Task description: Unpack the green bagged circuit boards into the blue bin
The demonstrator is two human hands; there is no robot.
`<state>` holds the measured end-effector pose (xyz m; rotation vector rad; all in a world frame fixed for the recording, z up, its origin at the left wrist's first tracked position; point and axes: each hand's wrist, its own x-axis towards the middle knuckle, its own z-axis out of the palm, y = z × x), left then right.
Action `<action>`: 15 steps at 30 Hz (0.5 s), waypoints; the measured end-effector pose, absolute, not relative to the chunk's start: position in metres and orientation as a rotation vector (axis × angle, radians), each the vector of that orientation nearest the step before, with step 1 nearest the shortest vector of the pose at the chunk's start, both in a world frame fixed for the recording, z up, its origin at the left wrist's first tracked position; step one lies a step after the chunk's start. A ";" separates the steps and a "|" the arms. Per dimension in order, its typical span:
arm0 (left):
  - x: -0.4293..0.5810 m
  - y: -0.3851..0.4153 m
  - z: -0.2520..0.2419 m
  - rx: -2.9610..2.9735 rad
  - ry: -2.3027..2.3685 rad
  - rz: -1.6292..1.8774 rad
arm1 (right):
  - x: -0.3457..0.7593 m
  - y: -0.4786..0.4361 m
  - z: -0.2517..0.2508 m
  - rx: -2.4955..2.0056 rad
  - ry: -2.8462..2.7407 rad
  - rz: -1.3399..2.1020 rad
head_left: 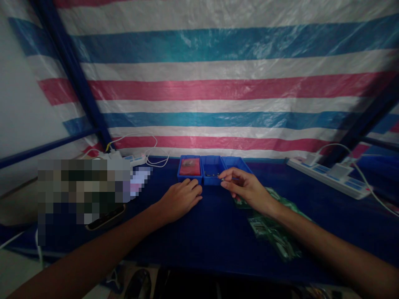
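My left hand (182,198) rests knuckles-up on the dark blue table (202,241), fingers curled loosely, just in front of the left blue bin (189,169), which holds something red. My right hand (246,187) hovers at the front edge of the middle blue bin (213,169), thumb and forefinger pinched on a tiny item I cannot make out. A third blue bin (238,164) stands to the right, partly behind that hand. Green circuit boards (274,234) lie under and beside my right wrist.
White power strips lie at the back left (135,159) and at the right (330,176), with white cables trailing. A blurred-out patch covers things at the left. A striped plastic sheet hangs behind the table, framed by dark blue bars.
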<state>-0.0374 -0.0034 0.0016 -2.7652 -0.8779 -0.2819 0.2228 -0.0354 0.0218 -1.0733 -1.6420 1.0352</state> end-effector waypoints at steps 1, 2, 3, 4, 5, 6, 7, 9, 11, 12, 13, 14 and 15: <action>-0.038 -0.003 0.001 -2.771 -0.878 -0.284 | 0.223 -0.036 0.022 -1.075 -1.644 1.032; -0.038 -0.003 0.001 -2.776 -0.881 -0.285 | 0.223 -0.036 0.022 -1.077 -1.645 1.027; -0.038 -0.003 0.002 -2.780 -0.886 -0.286 | 0.223 -0.036 0.022 -1.078 -1.647 1.021; -0.038 -0.002 0.002 -2.785 -0.893 -0.288 | 0.223 -0.037 0.021 -1.078 -1.650 1.017; -0.038 -0.002 0.002 -2.790 -0.900 -0.290 | 0.223 -0.037 0.021 -1.077 -1.650 1.010; -0.038 -0.002 0.002 -2.796 -0.906 -0.292 | 0.223 -0.037 0.020 -1.072 -1.652 1.002; -0.038 -0.002 0.003 -2.802 -0.911 -0.294 | 0.223 -0.036 0.020 -1.064 -1.656 0.990; -0.039 -0.002 0.003 -2.819 -0.916 -0.311 | 0.223 -0.035 0.018 -1.046 -1.669 0.959; -0.039 -0.003 0.002 -2.832 -0.915 -0.328 | 0.223 -0.035 0.016 -1.036 -1.682 0.930; -0.039 -0.003 0.002 -2.837 -0.914 -0.336 | 0.223 -0.034 0.016 -1.035 -1.684 0.918; -0.039 -0.003 0.001 -2.841 -0.912 -0.344 | 0.223 -0.034 0.016 -1.036 -1.684 0.907; -0.039 -0.003 0.001 -2.844 -0.913 -0.350 | 0.223 -0.034 0.016 -1.036 -1.682 0.898; -0.039 -0.002 0.000 -2.845 -0.916 -0.356 | 0.223 -0.034 0.016 -1.033 -1.680 0.891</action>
